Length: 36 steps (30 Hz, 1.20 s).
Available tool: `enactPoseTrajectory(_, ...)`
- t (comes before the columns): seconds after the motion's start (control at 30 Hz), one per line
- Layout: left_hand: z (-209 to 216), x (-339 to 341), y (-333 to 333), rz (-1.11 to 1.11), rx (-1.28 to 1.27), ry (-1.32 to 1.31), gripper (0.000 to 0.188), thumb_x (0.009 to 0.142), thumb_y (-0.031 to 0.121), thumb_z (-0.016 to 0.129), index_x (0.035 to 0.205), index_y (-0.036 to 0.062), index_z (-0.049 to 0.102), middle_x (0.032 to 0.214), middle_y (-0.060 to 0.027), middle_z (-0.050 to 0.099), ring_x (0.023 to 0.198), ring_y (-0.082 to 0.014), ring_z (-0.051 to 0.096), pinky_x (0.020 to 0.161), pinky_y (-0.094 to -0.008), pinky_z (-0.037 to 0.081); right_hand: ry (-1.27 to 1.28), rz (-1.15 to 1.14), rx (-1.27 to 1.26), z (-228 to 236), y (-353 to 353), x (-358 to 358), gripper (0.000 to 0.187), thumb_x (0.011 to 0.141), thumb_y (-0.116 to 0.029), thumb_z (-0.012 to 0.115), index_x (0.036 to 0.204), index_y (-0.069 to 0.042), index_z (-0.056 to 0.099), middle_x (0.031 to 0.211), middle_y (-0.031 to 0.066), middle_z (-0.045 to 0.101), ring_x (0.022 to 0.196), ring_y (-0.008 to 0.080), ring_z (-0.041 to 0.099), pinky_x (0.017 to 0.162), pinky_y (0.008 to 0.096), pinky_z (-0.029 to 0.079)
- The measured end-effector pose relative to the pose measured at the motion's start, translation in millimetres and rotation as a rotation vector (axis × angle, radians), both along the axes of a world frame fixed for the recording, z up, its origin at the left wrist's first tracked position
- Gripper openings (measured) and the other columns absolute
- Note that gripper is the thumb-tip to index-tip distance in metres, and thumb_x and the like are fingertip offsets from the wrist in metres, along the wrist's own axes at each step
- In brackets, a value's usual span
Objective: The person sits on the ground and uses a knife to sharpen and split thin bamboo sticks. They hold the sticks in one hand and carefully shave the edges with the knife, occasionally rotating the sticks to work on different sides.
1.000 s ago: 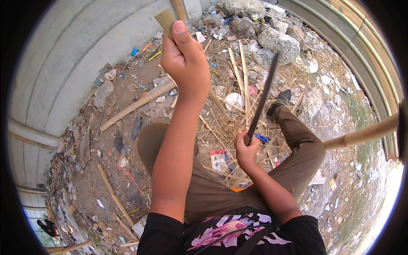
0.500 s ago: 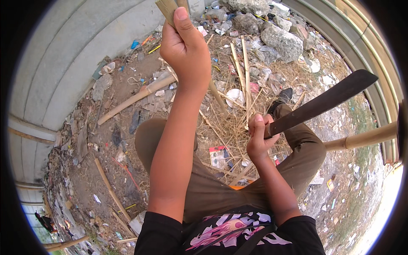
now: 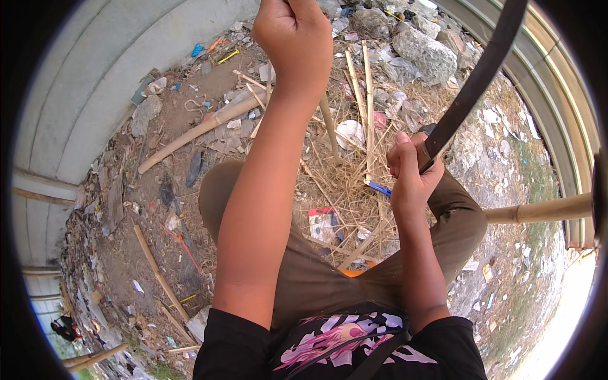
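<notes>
My left hand (image 3: 292, 26) is raised at the top edge, its fingers closed. A bamboo piece (image 3: 329, 130) shows beyond that wrist, its lower end among straw on the ground; it appears to run up behind the hand, where its top is out of view. My right hand (image 3: 415, 171) grips the handle of a machete (image 3: 472, 92), thumb along the handle. The dark blade points up and to the right, its tip cut off by the picture's top edge. Just left of my right hand, a small blue tool (image 3: 380, 188) lies on the straw.
Two thin bamboo strips (image 3: 369, 104) lie ahead, near grey rocks (image 3: 424, 56). A thicker bamboo pole (image 3: 202, 133) lies at left, another pole (image 3: 538, 210) at right. Litter covers the ground between a concrete wall (image 3: 95, 82) and a ribbed barrier (image 3: 557, 95). My bent legs are close below.
My right hand has moved up and right, swinging the machete steeper. My left hand has risen, taking the bamboo's top out of view. The small blue tool now shows beside my right hand.
</notes>
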<state>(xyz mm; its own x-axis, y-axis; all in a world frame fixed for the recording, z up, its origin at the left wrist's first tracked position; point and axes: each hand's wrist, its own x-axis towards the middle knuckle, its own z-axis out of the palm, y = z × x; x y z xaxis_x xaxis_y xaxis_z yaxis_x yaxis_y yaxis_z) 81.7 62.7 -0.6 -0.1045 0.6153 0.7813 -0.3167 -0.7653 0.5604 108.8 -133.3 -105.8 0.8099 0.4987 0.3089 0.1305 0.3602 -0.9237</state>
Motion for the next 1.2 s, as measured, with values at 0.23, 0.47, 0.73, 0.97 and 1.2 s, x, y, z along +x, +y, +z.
enactPoseTrajectory(0.23,4,5,-7,-0.341,-0.185,0.009,0.053,0.105,0.046,0.051,0.066,0.0112,0.043,0.054,0.0062,0.035,0.044,-0.0061,0.032,0.04,-0.0274,0.028,0.826,0.464,-0.656,-171,5,-2,0.028,0.085,-0.014,0.065,0.063,-0.009,0.048,0.053,0.0018,0.05,0.041,0.0121,0.043,0.041,0.0296,0.034)
enactPoseTrajectory(0.47,16,-21,-1,-0.674,-0.354,0.147,0.06,0.099,0.06,0.053,0.061,0.0191,0.031,0.05,0.0064,0.028,0.04,-0.0055,0.028,0.037,-0.0246,0.023,0.497,0.144,-0.562,-120,3,11,0.026,0.086,-0.013,0.068,0.069,-0.009,0.049,0.054,-0.0007,0.043,0.042,0.0108,0.039,0.04,0.0302,0.033)
enactPoseTrajectory(0.73,11,-24,12,-0.964,-0.329,-0.032,0.064,0.097,0.065,0.052,0.056,0.0208,0.031,0.047,0.0061,0.025,0.04,-0.0078,0.021,0.039,-0.0247,0.019,0.152,0.011,0.006,-105,-10,-26,0.035,0.1,-0.006,0.058,0.068,-0.01,0.043,0.059,-0.0066,0.043,0.052,0.0013,0.032,0.048,0.0236,0.025)
enactPoseTrajectory(0.97,13,-31,2,-0.896,-0.281,0.113,0.065,0.096,0.072,0.043,0.062,0.0182,0.029,0.048,0.0065,0.021,0.044,-0.0072,0.015,0.045,-0.026,0.015,0.019,0.002,-1.018,-225,-12,-40,0.031,0.085,-0.022,0.066,0.068,0.003,0.059,0.055,0.0127,0.055,0.053,0.0145,0.051,0.054,0.0365,0.044)
enactPoseTrajectory(1.2,16,-46,6,-0.82,-0.331,0.146,0.072,0.086,0.084,0.046,0.059,0.02,0.027,0.048,0.0074,0.018,0.046,-0.0077,0.014,0.048,-0.0263,0.016,0.027,0.052,-0.272,-99,6,-25,0.032,0.095,-0.011,0.063,0.068,-0.005,0.048,0.052,-0.0033,0.044,0.05,0.0043,0.039,0.046,0.028,0.031)
